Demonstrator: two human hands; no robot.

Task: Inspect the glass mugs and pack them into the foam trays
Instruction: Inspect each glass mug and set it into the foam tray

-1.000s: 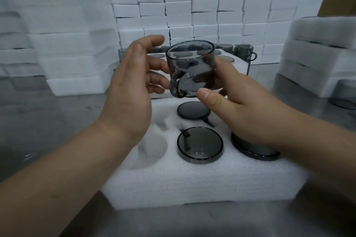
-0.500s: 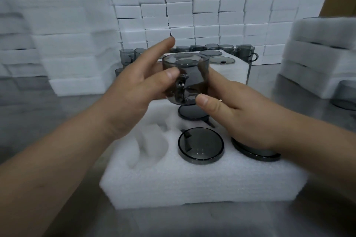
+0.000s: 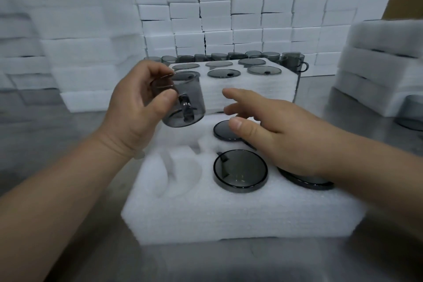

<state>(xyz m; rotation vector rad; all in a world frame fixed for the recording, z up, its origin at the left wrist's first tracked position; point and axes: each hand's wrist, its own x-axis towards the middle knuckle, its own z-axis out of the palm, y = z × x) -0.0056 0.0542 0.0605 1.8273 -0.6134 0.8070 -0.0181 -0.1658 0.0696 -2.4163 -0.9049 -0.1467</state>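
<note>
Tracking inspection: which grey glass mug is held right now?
The smoky grey glass mug gripped by the left hand above the white foam tray; none other is lifted.

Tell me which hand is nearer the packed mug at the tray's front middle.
Right. The right hand is just right of the packed mug; the left hand holds another mug farther off, up and left.

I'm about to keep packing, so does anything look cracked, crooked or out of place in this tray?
Nothing stands out. The packed mugs in the near foam tray sit level in their pockets, the left pocket is just unfilled, and the held mug in the left hand shows no crack, though blur could hide fine flaws.
</note>
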